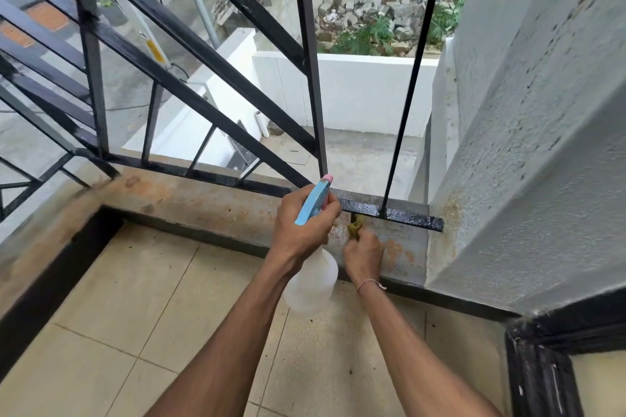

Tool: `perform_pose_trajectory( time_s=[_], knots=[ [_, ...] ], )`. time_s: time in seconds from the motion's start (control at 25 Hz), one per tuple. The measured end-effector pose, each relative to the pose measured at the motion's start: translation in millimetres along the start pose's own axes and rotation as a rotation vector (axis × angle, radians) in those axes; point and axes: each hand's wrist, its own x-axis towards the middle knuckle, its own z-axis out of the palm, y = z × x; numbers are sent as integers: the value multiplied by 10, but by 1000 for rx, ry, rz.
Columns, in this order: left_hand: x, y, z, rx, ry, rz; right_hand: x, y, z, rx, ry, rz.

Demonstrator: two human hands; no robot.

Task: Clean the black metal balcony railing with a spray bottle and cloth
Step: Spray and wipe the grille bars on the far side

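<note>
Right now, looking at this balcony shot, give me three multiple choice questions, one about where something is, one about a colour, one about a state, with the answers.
1. Where is the cloth?
A. Draped over a diagonal bar
B. Just below the bottom rail, above the ledge
C. On the tiled floor

2. What colour is the trigger head of the spray bottle?
A. Light blue
B. Green
C. Black

3. What is the left hand doing?
A. Resting open on the ledge
B. Holding the cloth
C. Gripping the spray bottle

Answers:
1 B, the right hand holds the yellowish cloth under the bottom rail, over the stained ledge.
2 A, the head is light blue with a pink nozzle tip.
3 C, its fingers curl round the bottle's neck.
</note>
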Motion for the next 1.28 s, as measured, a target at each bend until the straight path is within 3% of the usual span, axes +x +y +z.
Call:
perform_pose_trajectory(
  time_s=[0.16,0.32,0.44,0.72,0.96,1.04,1.28],
  knots=[
    [-6,21,23,-20,-11,-1,-130,-55,-94,146,79,-97],
    [-19,6,18,-35,-8,-5,-168,23,-128,-86,-56,-123],
    [33,-33,-23,-12,19,-3,-383,-11,-85,-223,-101,-431],
    [26,-123,-243,65,79,50,109,-291,-41,-1393,-144,-1215],
    [49,-118,-156,34,39,23,107,-299,-5,-2138,-301,-1185],
    [74,-116,-155,29,42,36,135,-308,45,-2179,-378,-1213],
    [36,-41,-143,21,35,33,233,-351,-45,-2000,-476,-1199]
  ],
)
